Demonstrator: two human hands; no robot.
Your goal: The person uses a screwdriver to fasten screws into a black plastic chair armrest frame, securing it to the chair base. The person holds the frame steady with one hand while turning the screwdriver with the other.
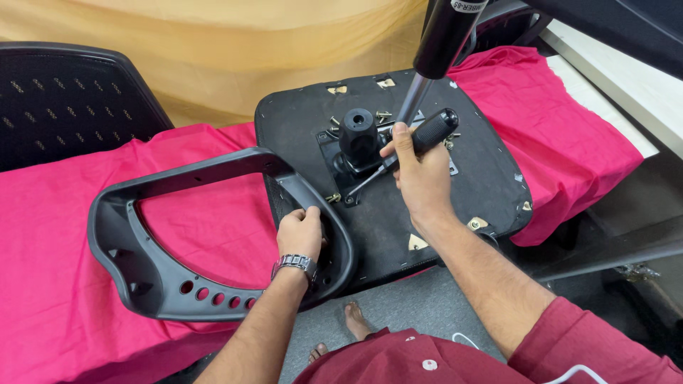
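An upturned black chair seat [469,178] lies on a table draped in pink cloth [64,242]. My right hand [420,174] grips a screwdriver [427,135] by its black handle, the shaft angled down-left to a screw at the corner of the seat's metal mechanism plate [356,142]. My left hand [302,231], a metal watch on its wrist, rests on a black plastic armrest loop [153,284] that sits against the seat's left edge. Loose screws [384,114] lie near the mechanism.
A gas-lift cylinder [441,35] hangs in from the top over the seat. A black perforated chair back [64,99] stands at the far left. A white desk edge [626,78] runs along the right. My bare feet [352,323] show on the grey floor below.
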